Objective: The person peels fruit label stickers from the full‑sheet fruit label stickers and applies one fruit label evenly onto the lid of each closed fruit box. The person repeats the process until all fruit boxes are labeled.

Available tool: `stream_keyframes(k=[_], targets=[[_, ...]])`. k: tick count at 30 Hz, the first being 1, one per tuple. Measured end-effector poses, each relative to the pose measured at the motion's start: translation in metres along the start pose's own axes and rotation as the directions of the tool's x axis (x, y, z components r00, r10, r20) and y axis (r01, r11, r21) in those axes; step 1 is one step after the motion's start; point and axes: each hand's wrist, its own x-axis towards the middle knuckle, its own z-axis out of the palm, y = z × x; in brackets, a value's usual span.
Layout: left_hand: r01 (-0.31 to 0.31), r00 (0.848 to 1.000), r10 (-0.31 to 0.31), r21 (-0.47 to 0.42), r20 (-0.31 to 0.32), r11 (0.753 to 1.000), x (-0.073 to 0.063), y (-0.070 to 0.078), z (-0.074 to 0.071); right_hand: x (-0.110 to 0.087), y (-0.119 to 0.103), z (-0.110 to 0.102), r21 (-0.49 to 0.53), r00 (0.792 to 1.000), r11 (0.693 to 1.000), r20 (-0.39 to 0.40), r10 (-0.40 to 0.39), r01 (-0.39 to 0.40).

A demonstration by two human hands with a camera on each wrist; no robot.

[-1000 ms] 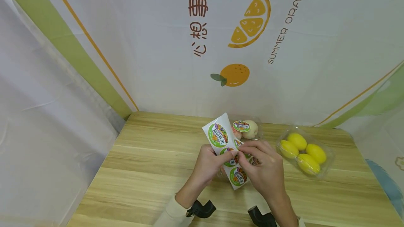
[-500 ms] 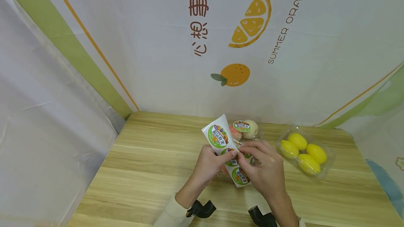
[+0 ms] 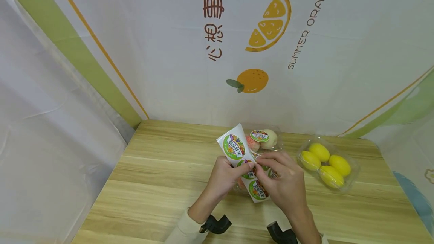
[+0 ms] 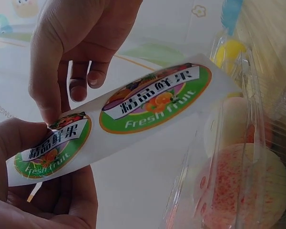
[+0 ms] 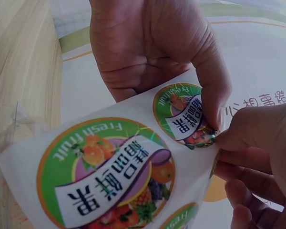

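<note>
Left hand (image 3: 223,176): pinching the sticker sheet (image 3: 234,145), thumb flat on its printed face, fingers behind. Right hand (image 3: 286,180): thumb and a fingertip pinching at the edge of a label mid-sheet; remaining fingers loosely bent. Both thumb tips nearly meet at that label.

Sheet: held between the hands, tilted, upper end leaning out past the left thumb, lower end hanging below between the wrists. White backing; round green labels with an orange rim, fruit pictures, "Fresh fruit" and Chinese lettering.

At each wrist, a black bent mount (image 3: 218,224). Pale sleeve (image 3: 188,229) behind the left hand.

Just beyond the hands: clear box partly hidden by the sheet, with a reddish fruit (image 3: 252,144) and a cream-coloured fruit (image 3: 270,139); oval label (image 3: 259,136) above them. More reddish fruit shows under the sheet, beside the left fingers; cannot tell whether in the same box.

Right of the right hand, apart from it: clear container (image 3: 353,170), four yellow lemons (image 3: 319,151) inside.

Beneath everything, wood-grain table (image 3: 159,183). Far beyond the hands, white cloth (image 3: 169,55) printed with an orange slice (image 3: 270,25) and a whole orange (image 3: 253,81).
</note>
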Motion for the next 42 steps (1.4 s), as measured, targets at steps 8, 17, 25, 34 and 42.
stream_keyframes(k=[8,17,25,34,42], targets=[[-0.033,0.999,0.032,0.019,0.017,0.999,0.0,-0.0012,-0.0013,-0.0002,-0.0014,-0.002,0.007,1.0,1.0,0.02,0.019,-0.019],[-0.045,0.999,0.044,0.086,0.008,0.995,-0.0016,0.0015,-0.0012,0.0001,-0.0014,-0.0022,0.001,1.0,1.0,0.018,0.015,-0.015],[-0.052,0.999,0.052,0.119,0.004,0.991,-0.0015,0.0008,-0.0013,-0.0005,0.0009,-0.0017,-0.013,1.0,1.0,0.003,0.016,-0.016],[-0.048,0.998,0.051,0.099,-0.027,0.994,-0.001,-0.0017,0.0006,-0.0013,0.0015,0.0005,-0.013,1.0,1.0,-0.021,0.012,-0.013],[-0.022,0.994,0.026,0.035,-0.108,0.999,-0.0018,-0.0034,0.0058,-0.0009,-0.001,0.0035,-0.006,1.0,1.0,-0.029,-0.012,0.012]])
